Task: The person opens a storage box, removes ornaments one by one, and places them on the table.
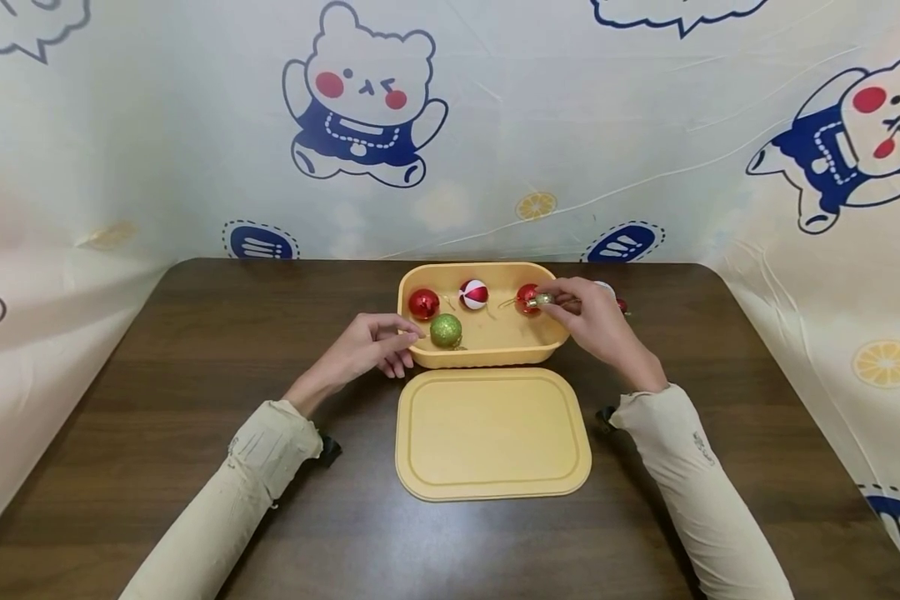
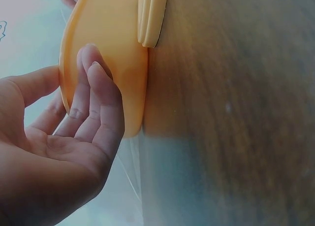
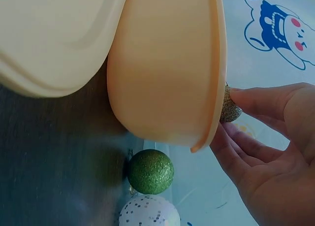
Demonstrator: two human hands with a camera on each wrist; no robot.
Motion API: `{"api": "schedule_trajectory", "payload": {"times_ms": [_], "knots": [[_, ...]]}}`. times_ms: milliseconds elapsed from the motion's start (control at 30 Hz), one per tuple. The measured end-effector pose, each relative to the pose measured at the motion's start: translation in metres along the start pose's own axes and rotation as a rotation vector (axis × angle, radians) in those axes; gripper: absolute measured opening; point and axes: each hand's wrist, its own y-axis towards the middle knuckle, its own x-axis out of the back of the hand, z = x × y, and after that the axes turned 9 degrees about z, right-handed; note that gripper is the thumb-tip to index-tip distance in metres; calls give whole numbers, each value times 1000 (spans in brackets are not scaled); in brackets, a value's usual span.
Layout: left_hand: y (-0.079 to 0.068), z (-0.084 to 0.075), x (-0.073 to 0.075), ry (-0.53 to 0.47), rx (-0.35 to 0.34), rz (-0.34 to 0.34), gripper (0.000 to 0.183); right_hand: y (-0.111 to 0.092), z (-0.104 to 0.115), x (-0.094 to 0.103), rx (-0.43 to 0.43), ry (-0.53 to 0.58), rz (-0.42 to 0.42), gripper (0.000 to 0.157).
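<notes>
Over the right end of the yellow box (image 1: 480,358), our right hand (image 1: 591,312) pinches a gold glitter ornament (image 3: 231,108), its narrow grip likely suiting that small size, while our left hand (image 1: 371,343) touches the box's left rim (image 1: 401,292), perhaps for steadiness, though we cannot tell whether it grips.

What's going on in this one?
A person is handling ball ornaments at a yellow rectangular plastic container. The right hand pinches a small gold glittery ornament over the container's right end, while the left hand holds the rim at the left end. Inside are two shiny red balls, a red-and-white striped ball and a green glittery ball. The flat yellow lid lies in front, and a white speckled ball is among those outside, on the right.
</notes>
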Motion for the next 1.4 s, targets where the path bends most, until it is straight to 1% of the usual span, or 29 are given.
{"api": "schedule_trajectory", "payload": {"times_ms": [133,333,567,767,967,1100,1267,1400], "knots": [[0,1,0,5,1,-1,33,-4,-3,3,-18,-11,-12,27],[1,1,0,11,-4,1,32,-8,-6,8,-27,11,-38,26],[2,1,0,10,-7,3,33,-13,-4,15,-75,58,-68,26],[2,0,-1,9,-6,3,33,-16,-6,22,-96,60,-90,25],[1,0,-1,8,-4,-1,32,-19,-12,32,-124,64,-121,24],[1,0,-1,8,-3,-1,33,-23,-16,41,-155,88,-142,26],[1,0,-1,14,-6,3,34,-30,-23,53,-199,129,-169,31],[1,-1,-1,12,-8,4,33,-37,-32,60,-222,155,-193,36]]}}
